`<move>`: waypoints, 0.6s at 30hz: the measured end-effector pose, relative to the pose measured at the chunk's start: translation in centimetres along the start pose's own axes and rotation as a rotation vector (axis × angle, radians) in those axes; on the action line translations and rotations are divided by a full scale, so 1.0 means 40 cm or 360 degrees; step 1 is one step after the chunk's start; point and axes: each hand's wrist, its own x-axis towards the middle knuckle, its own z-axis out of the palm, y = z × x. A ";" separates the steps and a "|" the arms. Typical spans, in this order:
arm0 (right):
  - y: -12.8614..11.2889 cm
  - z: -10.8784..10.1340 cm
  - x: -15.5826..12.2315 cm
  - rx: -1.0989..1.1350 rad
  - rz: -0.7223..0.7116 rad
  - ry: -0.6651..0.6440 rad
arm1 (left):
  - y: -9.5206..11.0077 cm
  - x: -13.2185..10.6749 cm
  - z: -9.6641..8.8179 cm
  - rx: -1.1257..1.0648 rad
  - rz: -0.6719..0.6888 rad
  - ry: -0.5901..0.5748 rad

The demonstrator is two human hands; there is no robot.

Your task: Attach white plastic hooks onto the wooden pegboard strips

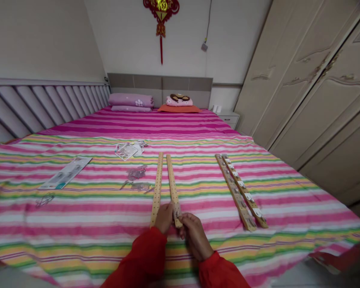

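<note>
Two long perforated wooden strips lie side by side on the striped bed sheet (78,224). My left hand (164,218) and my right hand (195,236), both in red sleeves, meet at the near end of the right strip (172,180). Their fingers are closed around that end, where a small clear piece sits. The left strip (157,188) lies untouched just beside my left hand. Further right rests a second pair of wooden strips (240,192), carrying several white and metal fittings.
Clear plastic bags with small parts (135,176) and opened packets (127,150) lie left of the strips. A flat packaging card (66,173) sits further left. Pillows (131,101) are at the headboard. A wardrobe (318,88) stands along the right.
</note>
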 end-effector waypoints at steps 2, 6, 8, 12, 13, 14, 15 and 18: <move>0.005 0.000 0.002 -0.0001 -0.0005 0.0001 | 0.013 -0.004 -0.019 -0.0029 -0.0059 -0.0124; 0.007 0.002 -0.003 -0.0029 -0.0023 -0.0009 | 0.052 -0.029 -0.071 0.0008 -0.0070 -0.0166; 0.009 0.003 -0.005 -0.0071 -0.0005 -0.0003 | 0.071 -0.038 -0.109 0.0146 0.0076 -0.0026; 0.014 -0.001 -0.002 -0.0192 0.0058 0.0007 | 0.089 -0.009 -0.196 0.0519 0.0561 0.0324; 0.016 -0.003 0.000 -0.0220 0.0072 0.0005 | 0.087 0.007 -0.217 0.0669 0.0698 0.0445; 0.016 -0.005 0.001 -0.0245 0.0083 0.0001 | 0.083 0.024 -0.236 0.0815 0.0806 0.0562; 0.016 -0.008 0.002 -0.0271 0.0092 -0.0007 | 0.076 0.042 -0.252 0.0925 0.0881 0.0645; 0.008 -0.019 0.001 -0.0358 0.0067 -0.0022 | 0.052 0.084 -0.281 0.1115 0.0964 0.0723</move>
